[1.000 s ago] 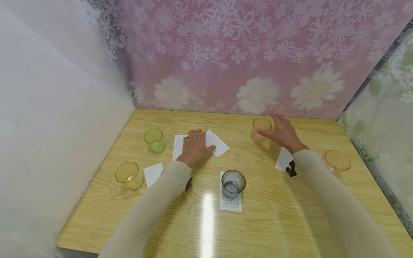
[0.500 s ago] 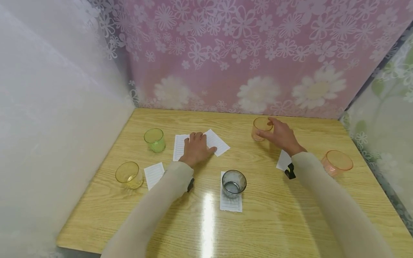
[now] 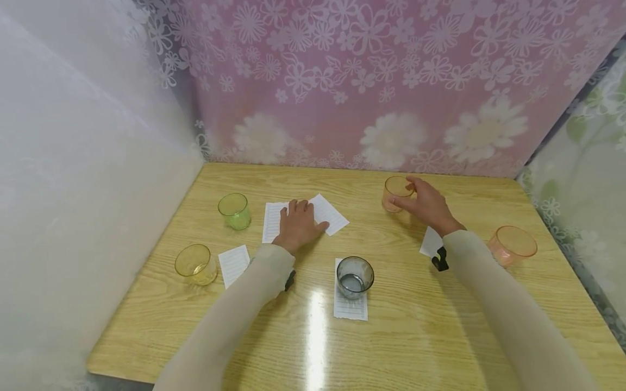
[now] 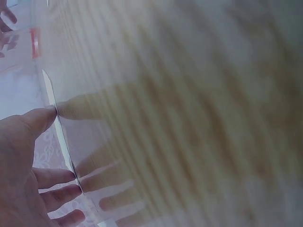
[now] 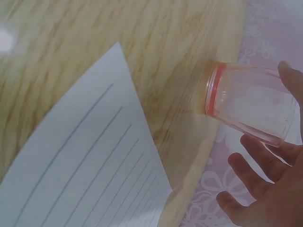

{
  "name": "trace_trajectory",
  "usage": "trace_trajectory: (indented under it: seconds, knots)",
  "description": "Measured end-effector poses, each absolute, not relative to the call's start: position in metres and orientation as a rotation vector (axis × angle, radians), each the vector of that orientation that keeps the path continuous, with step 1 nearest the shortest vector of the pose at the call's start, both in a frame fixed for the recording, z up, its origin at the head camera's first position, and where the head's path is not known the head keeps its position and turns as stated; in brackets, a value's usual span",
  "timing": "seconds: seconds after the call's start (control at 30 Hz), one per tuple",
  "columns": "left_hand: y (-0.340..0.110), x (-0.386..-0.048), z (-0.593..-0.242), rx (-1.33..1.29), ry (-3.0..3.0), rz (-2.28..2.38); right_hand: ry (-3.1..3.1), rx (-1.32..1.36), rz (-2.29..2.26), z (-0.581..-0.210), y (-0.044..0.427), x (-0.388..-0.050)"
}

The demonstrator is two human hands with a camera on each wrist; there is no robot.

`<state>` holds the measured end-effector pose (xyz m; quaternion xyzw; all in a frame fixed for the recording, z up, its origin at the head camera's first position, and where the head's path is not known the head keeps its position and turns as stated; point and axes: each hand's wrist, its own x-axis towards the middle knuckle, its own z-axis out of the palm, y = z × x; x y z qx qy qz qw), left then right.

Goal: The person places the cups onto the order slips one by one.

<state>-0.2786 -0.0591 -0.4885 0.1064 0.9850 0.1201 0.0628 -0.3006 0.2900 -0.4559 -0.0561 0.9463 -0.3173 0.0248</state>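
Observation:
My left hand point(image 3: 297, 225) lies palm down, fingers spread, its fingertips touching two lined papers, one on the left point(image 3: 271, 222) and one on the right point(image 3: 333, 218). In the left wrist view, the thumb and fingers of that hand point(image 4: 28, 161) touch the thin edge of the paper point(image 4: 60, 137). At the back right, my right hand point(image 3: 427, 206) grips an orange glass point(image 3: 391, 202) near the rim. The right wrist view shows the thumb of this hand point(image 5: 274, 194) on one side of the glass point(image 5: 251, 101) and a finger on the other; the base stands on the table.
Green point(image 3: 237, 217) and yellow point(image 3: 199, 269) glasses stand at left, near another paper point(image 3: 233, 263). A grey glass point(image 3: 353, 282) sits on a lined paper point(image 3: 350, 310). Farther right are a paper point(image 3: 430, 242) and a pinkish-orange glass point(image 3: 511, 250). A floral curtain point(image 3: 313, 81) hangs behind.
My right hand has moved down onto the orange glass, and its spread fingers have closed around the rim. The left hand has barely moved.

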Motion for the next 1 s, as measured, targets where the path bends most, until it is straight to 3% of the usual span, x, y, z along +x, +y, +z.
trace_trajectory:
  seconds: [1.0]
  knots:
    - [-0.0542,-0.2712,-0.4889,0.347,2.998,0.286,2.89,-0.118,-1.036,-0.4591,0.2911,-0.2976]
